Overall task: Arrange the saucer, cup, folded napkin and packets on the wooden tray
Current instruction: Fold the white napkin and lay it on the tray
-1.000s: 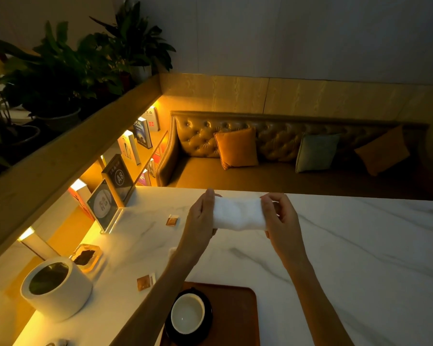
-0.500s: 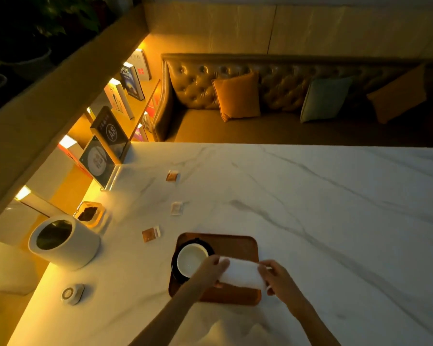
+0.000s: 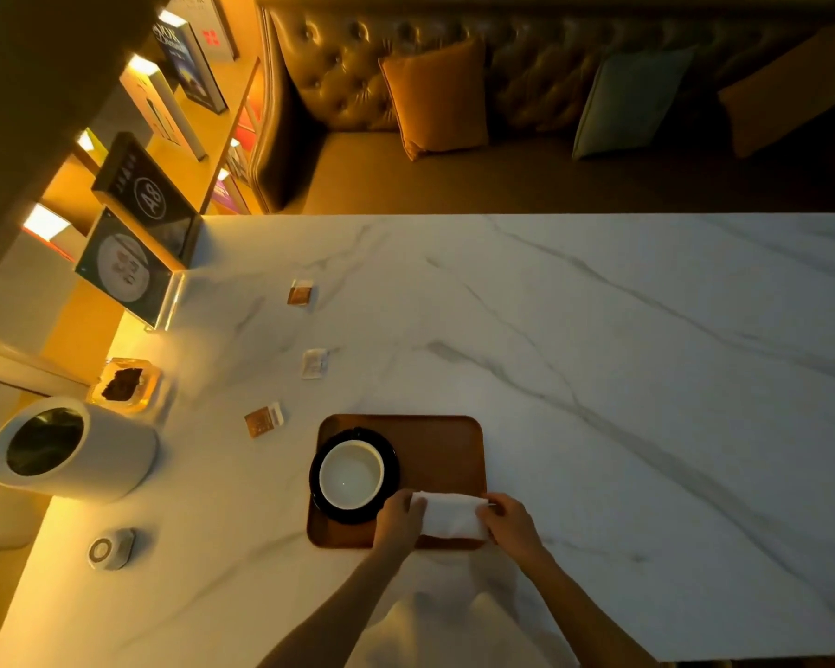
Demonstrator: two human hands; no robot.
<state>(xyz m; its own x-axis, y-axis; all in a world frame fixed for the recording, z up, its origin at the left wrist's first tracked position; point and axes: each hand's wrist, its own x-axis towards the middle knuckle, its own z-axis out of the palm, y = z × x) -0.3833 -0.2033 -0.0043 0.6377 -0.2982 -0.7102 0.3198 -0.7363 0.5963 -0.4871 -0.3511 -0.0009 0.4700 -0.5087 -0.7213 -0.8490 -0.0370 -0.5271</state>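
Observation:
A wooden tray (image 3: 435,445) lies on the marble table near its front edge. A black saucer (image 3: 320,494) sits on the tray's left half with a white cup (image 3: 351,473) on it. My left hand (image 3: 398,520) and my right hand (image 3: 509,523) each grip one end of the white folded napkin (image 3: 451,515), which is at the tray's front right part. Three packets lie on the table to the left of the tray: a brown one (image 3: 263,419) nearest, a pale one (image 3: 314,363) further back, another brown one (image 3: 300,292) furthest.
A white cylindrical container (image 3: 68,453) stands at the left edge, with a small glass dish (image 3: 124,383) behind it and a small round device (image 3: 111,548) in front. Framed signs (image 3: 126,267) and books stand at the far left. A sofa with cushions (image 3: 437,96) lies beyond the table.
My hands brought the napkin down from held up in front of me to the tray's front right part. The view tilted down toward the table.

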